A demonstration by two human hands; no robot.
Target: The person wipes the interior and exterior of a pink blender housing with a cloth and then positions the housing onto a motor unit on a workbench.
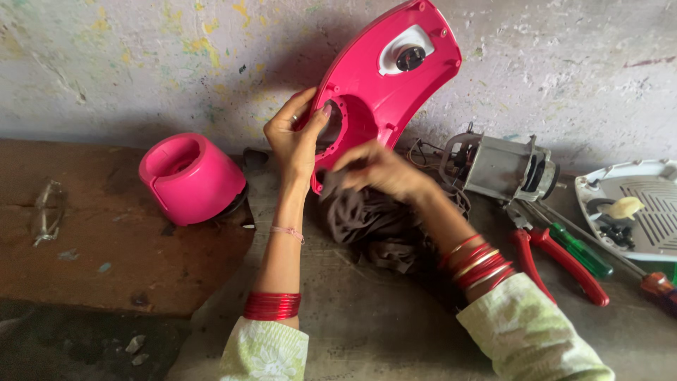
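Head view: my left hand (296, 137) grips pink appliance housing (384, 77) upright; right hand (377, 169) clutches dark rag (374, 222) below it, wiping step; next needs steady hold.

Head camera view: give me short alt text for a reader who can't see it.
The left hand props a curved pink plastic housing upright while the right hand presses a dark cloth against it. A pink cup-shaped part, a grey motor and red-handled pliers lie nearby.

Soft, even daylight fills my view, brightest on the wall (141, 63) at twelve o'clock. My right hand (377, 169) blurs with motion. A dim shadow pools at seven o'clock on the floor (77, 346). I see no harsh glare; the edges stay fairly sharp.
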